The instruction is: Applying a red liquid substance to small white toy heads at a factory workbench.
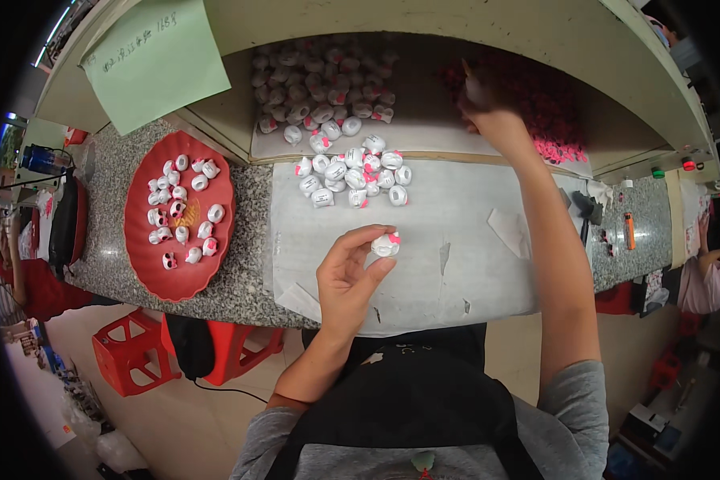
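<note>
Left hand (pixel 346 276) is pinching one white figure (pixel 385 245) at its fingertips, above the grey mat (pixel 456 240). Right hand (pixel 488 108) is reaching far back into the pink bits (pixel 556 120) under the shelf; whether it is grasping anything cannot be told. Judged step: fetching a pink piece to fit onto the held figure; next move is likely calling for bringing the hands together. A white pile (pixel 352 172) is lying between mat and shelf. A red tray (pixel 180 216) of figures is sitting well to the left, nothing blocking.
</note>
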`<state>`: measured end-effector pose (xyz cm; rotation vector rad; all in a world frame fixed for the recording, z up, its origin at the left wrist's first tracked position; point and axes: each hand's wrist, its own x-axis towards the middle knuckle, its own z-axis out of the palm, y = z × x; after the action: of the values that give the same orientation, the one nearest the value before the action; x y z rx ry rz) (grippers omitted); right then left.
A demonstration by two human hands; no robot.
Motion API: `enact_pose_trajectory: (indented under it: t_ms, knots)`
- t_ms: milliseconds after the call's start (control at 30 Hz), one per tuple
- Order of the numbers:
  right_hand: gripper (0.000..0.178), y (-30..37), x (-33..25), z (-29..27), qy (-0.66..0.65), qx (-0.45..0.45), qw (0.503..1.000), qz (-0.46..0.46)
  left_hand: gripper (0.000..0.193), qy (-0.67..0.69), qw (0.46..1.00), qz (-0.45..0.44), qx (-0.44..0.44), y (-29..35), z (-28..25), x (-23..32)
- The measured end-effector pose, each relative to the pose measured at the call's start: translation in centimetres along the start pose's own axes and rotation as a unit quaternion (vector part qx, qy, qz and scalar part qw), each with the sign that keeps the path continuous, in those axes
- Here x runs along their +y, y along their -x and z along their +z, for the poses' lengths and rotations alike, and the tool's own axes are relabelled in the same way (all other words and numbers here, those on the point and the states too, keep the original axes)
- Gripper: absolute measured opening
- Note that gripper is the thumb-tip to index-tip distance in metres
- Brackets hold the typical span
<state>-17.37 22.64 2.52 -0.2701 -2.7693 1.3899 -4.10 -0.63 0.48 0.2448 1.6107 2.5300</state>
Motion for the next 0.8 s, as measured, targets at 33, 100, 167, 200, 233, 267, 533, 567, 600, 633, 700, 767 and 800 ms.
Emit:
enact_pose_trajectory:
  t_ms: [33,100,167,200,233,267,533,567,600,633,700,767,800]
  knots:
    - [0.037,-1.6,0.2,0.4,-0.001,0.004,1.000,-0.003,0.034,0.001,1.000,-0.003,-0.003,0.0,-0.1,0.0]
    - [0.038,-3.9,0.2,0.9,0.317,0.114,0.896,-0.290,0.034,-0.003,1.000,-0.012,-0.007,0.0,-0.2,0.2]
    - [0.038,-4.8,0.0,1.0,0.368,0.094,0.886,-0.267,0.034,-0.010,1.000,-0.012,-0.005,0.0,-0.5,0.4]
    - [0.038,-5.1,0.1,1.1,0.418,0.070,0.872,-0.244,0.033,-0.015,1.000,-0.014,0.001,0.0,-0.5,0.3]
    - [0.038,-5.7,0.9,0.8,0.420,0.071,0.872,-0.240,0.033,-0.014,1.000,-0.016,-0.002,0.0,-0.4,0.4]
    - [0.035,-6.4,2.5,0.4,0.380,0.091,0.878,-0.277,0.033,0.003,1.000,-0.024,-0.006,-0.1,-0.3,0.5]
    - [0.004,9.7,-2.7,0.3,-0.179,-0.087,0.979,-0.033,0.033,0.098,0.992,-0.083,-0.012,-0.7,1.0,0.1]
    - [0.005,11.7,-2.6,0.8,-0.218,-0.098,0.970,-0.045,0.033,0.102,0.991,-0.082,-0.029,-0.8,1.5,-0.2]
    - [0.007,13.2,-2.3,1.3,-0.257,-0.108,0.959,-0.057,0.032,0.104,0.990,-0.082,-0.046,-0.9,2.1,-0.5]
    - [0.007,14.4,-2.4,1.7,-0.259,-0.105,0.959,-0.052,0.033,0.070,0.993,-0.071,-0.068,-0.8,2.5,-1.0]
    - [0.012,15.9,-2.5,2.4,-0.377,-0.029,0.925,0.040,0.033,0.068,0.991,-0.070,-0.087,-0.5,2.9,-1.2]
    - [0.013,16.4,-1.4,2.4,-0.387,-0.010,0.920,0.051,0.033,0.061,0.990,-0.070,-0.104,-0.1,3.2,-1.2]
    - [0.015,16.6,-0.9,2.5,-0.394,0.008,0.917,0.057,0.033,0.049,0.990,-0.063,-0.115,0.0,3.2,-1.0]
